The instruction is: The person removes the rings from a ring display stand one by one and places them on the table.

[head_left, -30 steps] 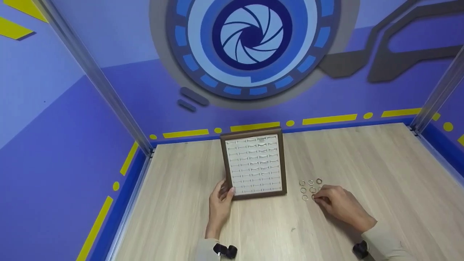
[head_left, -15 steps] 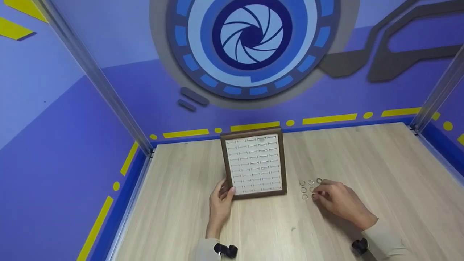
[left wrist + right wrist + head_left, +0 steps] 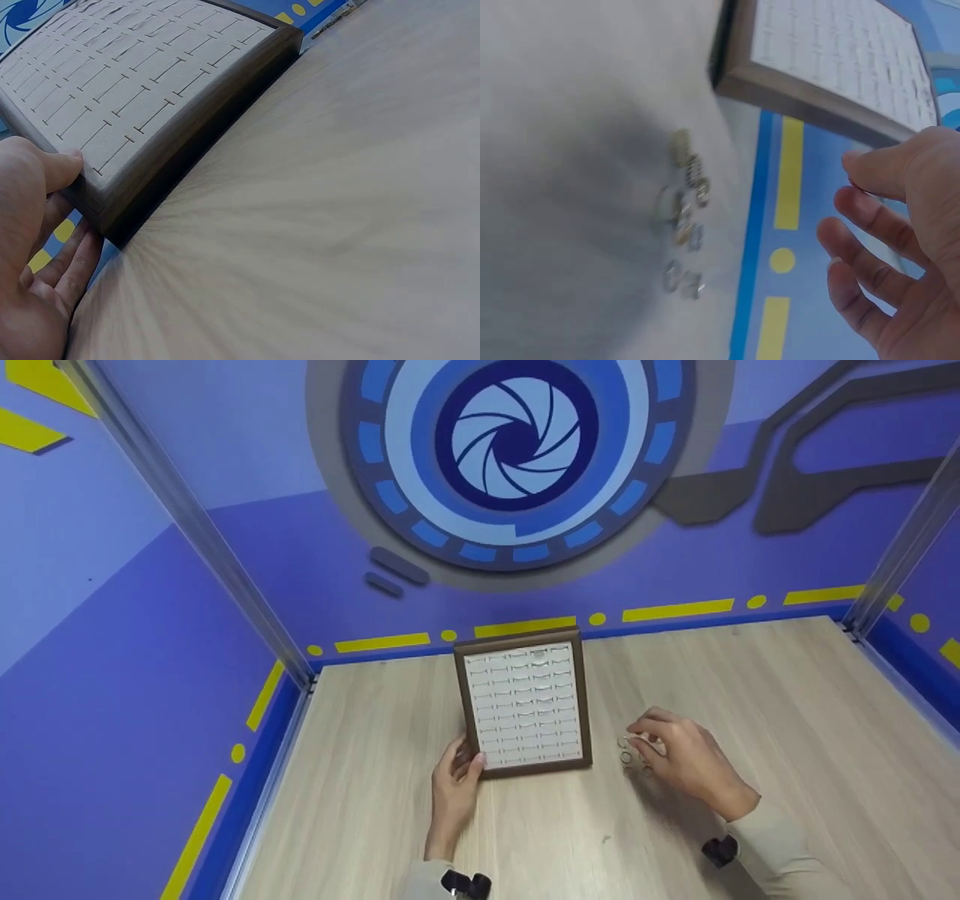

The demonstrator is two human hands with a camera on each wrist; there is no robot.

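A brown-framed ring display board (image 3: 524, 706) with a white slotted insert leans upright on the table. My left hand (image 3: 452, 799) grips its lower left corner, thumb on the white face and fingers behind, as the left wrist view confirms. To the right of the board, my right hand (image 3: 694, 761) is raised over a group of small metal rings (image 3: 625, 757) and hides most of them. Its thumb and index fingertip (image 3: 866, 202) come together in a pinch around a ring that barely shows between them. Several rings (image 3: 681, 214) lie on the table, blurred, in the right wrist view.
The pale wooden table (image 3: 360, 780) ends at a blue and purple back wall (image 3: 262, 555) with yellow marks. Metal posts (image 3: 191, 521) stand at the corners. A black wrist camera (image 3: 466, 883) sits on each sleeve.
My right hand has risen from the lower rings and moved up and left toward the board. The left hand keeps its hold on the board. The head view has shifted slightly.
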